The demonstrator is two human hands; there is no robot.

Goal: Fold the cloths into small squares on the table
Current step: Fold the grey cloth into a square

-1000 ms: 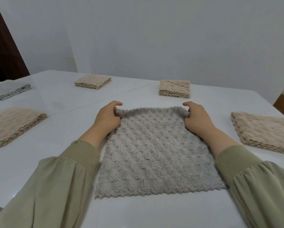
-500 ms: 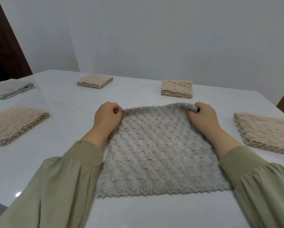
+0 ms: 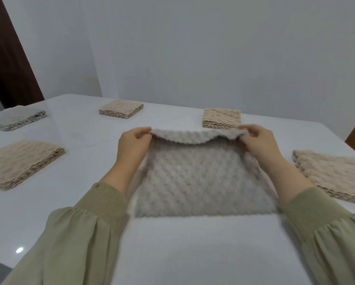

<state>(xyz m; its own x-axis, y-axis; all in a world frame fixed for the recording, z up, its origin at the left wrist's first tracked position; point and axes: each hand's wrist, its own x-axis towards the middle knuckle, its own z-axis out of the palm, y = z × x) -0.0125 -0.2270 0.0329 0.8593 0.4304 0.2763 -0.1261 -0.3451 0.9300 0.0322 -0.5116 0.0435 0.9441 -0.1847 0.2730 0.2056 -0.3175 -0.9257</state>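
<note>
Head view: the grey cloth [image 3: 195,182] lies in the middle of the white table [image 3: 193,254], straight ahead of the person, with its near hem resting on the tabletop and its far edge raised off it. The left hand [image 3: 133,145] pinches the far left corner between thumb and curled fingers. The right hand [image 3: 258,142] pinches the far right corner the same way. The held edge runs left to right between them and sags a little in the middle. Both hands sit level and equally far out, so neither leads. The fold, I judge, turns on this: the near hem lies toward the person from the hands, so the lifted edge must travel back over the cloth to meet it.

The cloth is thick and soft, with a raised bobbled weave, roughly square, and limp enough to drape. Its near hem is blurred, so whether it lies straight is hard to say.

Toward the table's far edge sit two folded beige squares [image 3: 221,118], well apart. A beige stack [image 3: 22,163] lies by the left edge, a wider beige pile [image 3: 332,175] by the right edge, and a pale grey stack [image 3: 16,119] near the far left corner.
</note>
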